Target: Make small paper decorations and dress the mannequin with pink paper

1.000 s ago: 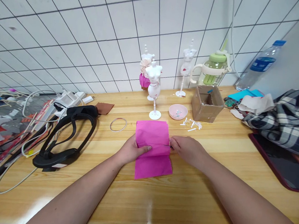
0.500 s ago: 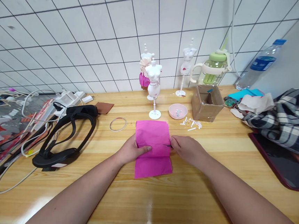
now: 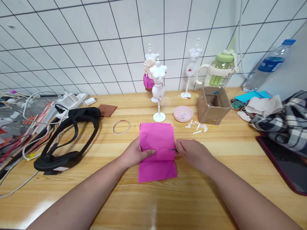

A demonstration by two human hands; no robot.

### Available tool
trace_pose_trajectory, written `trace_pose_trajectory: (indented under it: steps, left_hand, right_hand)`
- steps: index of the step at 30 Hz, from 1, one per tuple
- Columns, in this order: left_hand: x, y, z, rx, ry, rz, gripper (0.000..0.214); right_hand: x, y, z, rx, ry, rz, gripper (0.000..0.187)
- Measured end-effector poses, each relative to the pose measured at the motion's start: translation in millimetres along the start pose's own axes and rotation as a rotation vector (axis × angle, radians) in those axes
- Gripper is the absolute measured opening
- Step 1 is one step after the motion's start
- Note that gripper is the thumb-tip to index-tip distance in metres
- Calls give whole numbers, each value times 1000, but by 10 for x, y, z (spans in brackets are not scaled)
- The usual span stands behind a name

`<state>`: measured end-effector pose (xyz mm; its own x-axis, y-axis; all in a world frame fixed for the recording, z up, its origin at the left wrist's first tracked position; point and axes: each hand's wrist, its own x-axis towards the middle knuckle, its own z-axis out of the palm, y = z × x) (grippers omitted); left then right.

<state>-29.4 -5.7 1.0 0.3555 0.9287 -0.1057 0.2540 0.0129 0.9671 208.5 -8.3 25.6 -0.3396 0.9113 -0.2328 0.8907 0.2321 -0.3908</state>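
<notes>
A folded sheet of bright pink tissue paper (image 3: 158, 138) lies on the wooden table (image 3: 188, 204) in front of me. My left hand (image 3: 135, 153) presses on its left edge, thumb laid across the paper along a fold. My right hand (image 3: 193, 152) is closed at the paper's right edge, pinching a thin dark needle-like thing (image 3: 172, 150) whose tip points into the fold. A small white mannequin (image 3: 157, 90) on a stand is just behind the paper.
A black headset (image 3: 65, 136) with cables lies left, beside a thin ring (image 3: 121, 127). Behind stand a pink bowl (image 3: 183, 113), a cardboard box (image 3: 214, 105), two more mannequins, a green-lidded jug (image 3: 222, 69) and a water bottle (image 3: 268, 64). Plaid cloth (image 3: 297, 124) and a dark tablet (image 3: 291, 166) sit right.
</notes>
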Motion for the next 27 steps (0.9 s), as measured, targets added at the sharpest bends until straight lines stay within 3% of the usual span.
trace_pose_trajectory:
  steps: [27]
  left_hand:
    - [-1, 3, -1, 52, -5, 32, 50]
  right_hand:
    - [-2, 42, -7, 51, 5, -6, 43]
